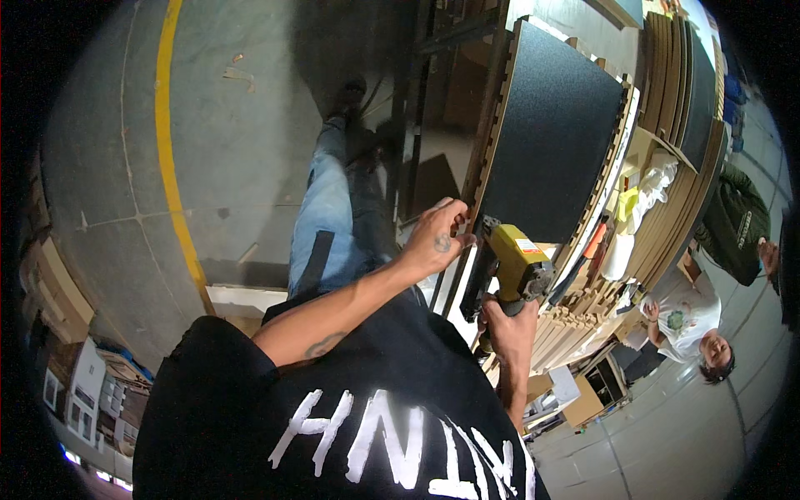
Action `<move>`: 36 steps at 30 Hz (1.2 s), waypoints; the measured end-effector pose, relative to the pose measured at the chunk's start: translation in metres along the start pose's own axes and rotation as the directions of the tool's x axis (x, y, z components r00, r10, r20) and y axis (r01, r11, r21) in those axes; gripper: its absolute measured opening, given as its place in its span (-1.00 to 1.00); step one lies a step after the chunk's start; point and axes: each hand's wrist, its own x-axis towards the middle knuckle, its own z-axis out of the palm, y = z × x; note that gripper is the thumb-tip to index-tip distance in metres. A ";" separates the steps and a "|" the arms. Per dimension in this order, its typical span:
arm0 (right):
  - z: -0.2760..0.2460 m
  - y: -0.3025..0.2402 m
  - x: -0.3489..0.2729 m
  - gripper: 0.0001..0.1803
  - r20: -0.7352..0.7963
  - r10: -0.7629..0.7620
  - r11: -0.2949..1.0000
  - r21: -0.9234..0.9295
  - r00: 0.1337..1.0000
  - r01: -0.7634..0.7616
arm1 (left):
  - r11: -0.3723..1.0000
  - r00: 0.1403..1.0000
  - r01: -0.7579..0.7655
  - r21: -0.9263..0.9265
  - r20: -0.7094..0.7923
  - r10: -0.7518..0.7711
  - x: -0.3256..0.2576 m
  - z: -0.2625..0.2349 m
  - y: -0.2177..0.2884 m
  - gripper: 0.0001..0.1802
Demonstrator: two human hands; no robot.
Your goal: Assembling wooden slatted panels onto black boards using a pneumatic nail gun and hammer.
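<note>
In the head view, what makes me wince is how near the left hand (440,237) is to the nose (490,222) of the yellow-and-black nail gun (518,255), right by the near left corner of the black panel (552,121). Were it to fire with those fingers there, a stray fastener could catch them; the likely cause would be the nose slipping off the panel's edge. One hand steadying the gun could also let it tip and scuff the panel.

The right hand (510,327), just off the panel's near end, is wrapped firmly round the gun's handle, its forearm rising steeply from below. The left arm slants across the body toward the panel's left edge, fingers curled there; whether they pinch that edge or merely hover beside it, I can't tell.
</note>
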 end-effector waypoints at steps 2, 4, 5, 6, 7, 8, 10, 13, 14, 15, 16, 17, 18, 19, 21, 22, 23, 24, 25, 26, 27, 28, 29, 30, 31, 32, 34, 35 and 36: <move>0.000 0.018 0.006 -0.77 -0.082 -0.222 0.963 -0.176 0.972 0.205 | 1.000 0.999 -0.020 0.009 -0.028 0.020 -0.001 0.000 -0.001 -0.59; -0.002 0.020 -0.004 -0.77 -0.069 -0.162 0.982 -0.106 0.984 0.154 | 1.000 0.999 0.003 0.010 -0.041 -0.003 -0.010 0.001 0.003 -0.59; -0.001 0.013 -0.011 -0.76 -0.056 -0.102 0.994 -0.038 0.993 0.100 | 1.000 0.998 0.024 0.008 -0.053 -0.023 -0.012 0.000 0.004 -0.58; -0.003 0.001 -0.018 -0.73 0.004 0.057 0.996 0.070 0.998 -0.057 | 1.000 0.998 0.021 0.008 -0.055 -0.021 -0.011 0.000 0.003 -0.58; -0.003 0.008 -0.020 -0.72 -0.003 0.051 0.998 0.048 0.999 -0.051 | 0.997 0.997 0.080 0.007 0.021 -0.080 -0.011 0.001 0.003 -0.57; -0.003 0.016 -0.020 -0.71 -0.011 0.046 0.999 0.026 0.999 -0.046 | 0.990 0.985 0.139 0.009 0.098 -0.139 -0.012 0.002 0.003 -0.57; 0.004 0.023 -0.021 -0.70 -0.043 -0.023 1.000 -0.016 0.999 0.022 | 0.989 0.985 0.130 0.072 0.101 -0.137 -0.011 0.001 0.000 -0.62; 0.005 0.016 -0.022 -0.69 0.006 0.030 0.999 -0.016 1.000 -0.030 | 0.965 0.957 0.262 0.006 0.123 -0.261 -0.012 -0.001 0.005 -0.83; 0.005 0.017 -0.023 -0.69 -0.006 0.000 1.000 0.001 1.000 0.000 | 0.965 0.957 0.263 0.006 0.129 -0.262 -0.011 -0.002 0.006 -0.83; 0.007 0.018 -0.023 -0.69 -0.010 0.004 1.000 0.002 1.000 -0.004 | 0.832 0.913 0.403 -0.381 0.230 -0.337 -0.008 -0.003 0.006 -0.86; 0.008 0.018 -0.024 -0.73 -0.025 -0.027 1.000 -0.004 0.999 0.027 | 0.535 0.864 0.501 -0.680 0.353 -0.360 -0.006 -0.003 0.006 -0.88; 0.009 0.019 -0.024 -0.75 -0.040 -0.059 0.998 -0.012 0.997 0.058 | 0.339 0.798 0.575 -0.745 0.418 -0.435 -0.009 -0.005 0.007 -0.92; 0.010 0.020 -0.024 -0.75 -0.030 -0.061 0.998 -0.009 0.998 0.061 | 0.341 0.799 0.571 -0.746 0.409 -0.441 -0.011 -0.012 0.009 -0.92; 0.009 0.022 -0.023 -0.74 -0.021 -0.077 0.997 -0.033 0.997 0.076 | 0.189 0.766 0.570 -0.799 0.434 -0.474 -0.010 -0.015 0.008 -0.90; 0.007 0.022 -0.022 -0.72 -0.012 -0.090 0.994 -0.056 0.996 0.089 | -0.014 0.715 0.545 -0.838 0.473 -0.516 -0.008 -0.014 0.005 -0.85; 0.006 0.020 -0.023 -0.76 -0.013 -0.036 0.996 -0.085 0.999 0.035 | -0.014 0.713 0.546 -0.837 0.474 -0.517 -0.009 -0.013 0.005 -0.85; 0.006 0.017 -0.023 -0.73 -0.015 0.016 0.993 -0.115 1.000 -0.018 | -0.043 0.705 0.543 -0.839 0.483 -0.519 -0.010 -0.013 0.007 -0.83; 0.006 0.022 -0.022 -0.73 -0.014 0.018 0.993 -0.116 1.000 -0.019 | -0.072 0.697 0.539 -0.839 0.493 -0.521 -0.011 -0.013 0.007 -0.80; 0.006 0.026 -0.021 -0.74 -0.022 -0.028 0.990 -0.138 0.999 0.025 | -0.074 0.695 0.540 -0.838 0.494 -0.522 -0.012 -0.012 0.007 -0.80; 0.006 0.028 -0.021 -0.68 -0.029 -0.073 0.985 -0.162 0.997 0.068 | -0.032 0.702 0.541 -0.841 0.472 -0.533 -0.013 -0.010 0.007 -0.77; 0.005 0.030 -0.021 -0.68 -0.028 -0.070 0.985 -0.163 0.997 0.064 | 0.009 0.709 0.541 -0.841 0.450 -0.543 -0.014 -0.008 0.006 -0.74; 0.005 0.029 -0.022 -0.69 -0.027 -0.055 0.981 -0.189 0.998 0.048 | 0.006 0.706 0.543 -0.840 0.452 -0.545 -0.016 -0.006 0.006 -0.74; 0.005 0.026 -0.021 -0.69 -0.027 -0.040 0.976 -0.213 0.999 0.034 | 0.083 0.720 0.557 -0.826 0.431 -0.545 -0.015 -0.005 0.007 -0.72; 0.007 0.025 -0.022 -0.69 -0.028 -0.036 0.977 -0.212 0.999 0.029 | 0.159 0.733 0.570 -0.806 0.411 -0.542 -0.015 -0.005 0.008 -0.69; 0.009 0.024 -0.022 -0.71 -0.059 -0.072 0.977 -0.207 0.996 0.059 | 0.158 0.729 0.575 -0.803 0.415 -0.545 -0.014 -0.004 0.009 -0.69; 0.011 0.023 -0.023 -0.73 -0.090 -0.107 0.975 -0.203 0.990 0.087 | 0.197 0.715 0.607 -0.770 0.421 -0.558 -0.013 -0.004 0.010 -0.63; 0.021 0.010 -0.030 -0.77 -0.061 -0.121 0.972 -0.208 0.991 0.106 | 0.240 0.719 0.615 -0.751 0.408 -0.562 -0.018 -0.013 0.010 -0.57; 0.020 0.005 -0.030 -0.81 -0.043 -0.109 0.975 -0.197 0.993 0.098 | 0.256 0.733 0.614 -0.746 0.421 -0.534 -0.017 -0.013 0.011 -0.55; 0.019 0.006 -0.028 -0.81 -0.051 -0.103 0.979 -0.183 0.993 0.092 | 0.273 0.746 0.615 -0.740 0.434 -0.504 -0.016 -0.014 0.013 -0.53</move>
